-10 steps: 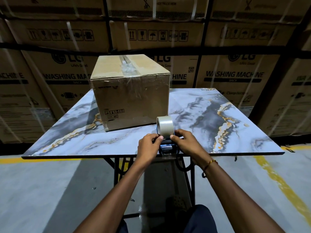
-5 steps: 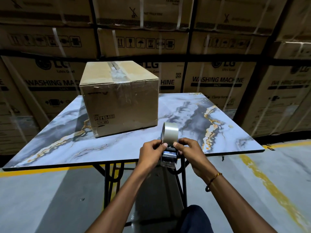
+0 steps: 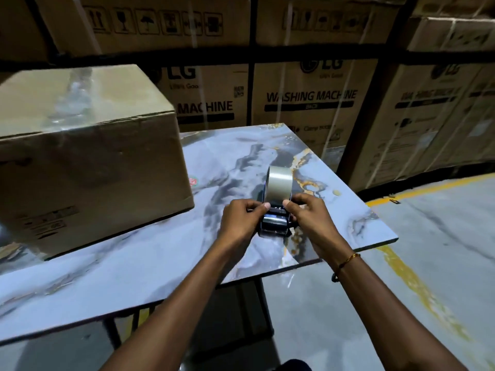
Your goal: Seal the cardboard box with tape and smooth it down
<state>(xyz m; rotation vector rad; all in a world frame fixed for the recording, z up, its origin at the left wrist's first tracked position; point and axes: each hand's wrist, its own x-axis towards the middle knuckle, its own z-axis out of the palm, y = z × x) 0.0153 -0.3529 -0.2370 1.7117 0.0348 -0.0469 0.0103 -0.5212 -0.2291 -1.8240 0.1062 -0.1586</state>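
Backdrop: stacked washing-machine cartons (image 3: 310,100) on racking, strapped, filling the far wall.

Table (image 3: 150,258): marble-patterned top, tilted in view, right corner over grey floor with a yellow line.

Cardboard box (image 3: 88,167): sits on the left part of the table, well left of and slightly beyond both hands. Long axis running away from the viewer; a strip of clear tape already visible along the top seam, glinting, blurred. Extent of that strip down the near face hard to tell.

Tape dispenser (image 3: 276,210): held just above the table right of centre, clear roll upright on top, dark body below, mouth facing the viewer.

Left hand (image 3: 241,220): closed on the dispenser's left side, thumb tip pressed at the roll's lower edge, apparently picking at the tape end.

Right hand (image 3: 308,218): closed on the right side, fingers wrapped behind the body; thin bracelet at the wrist.

Judgement: box lies up and to the left; left hand nearer to it. Next move probably a leftward carry across the table, dispenser then aligned with the seam's far-to-near axis.
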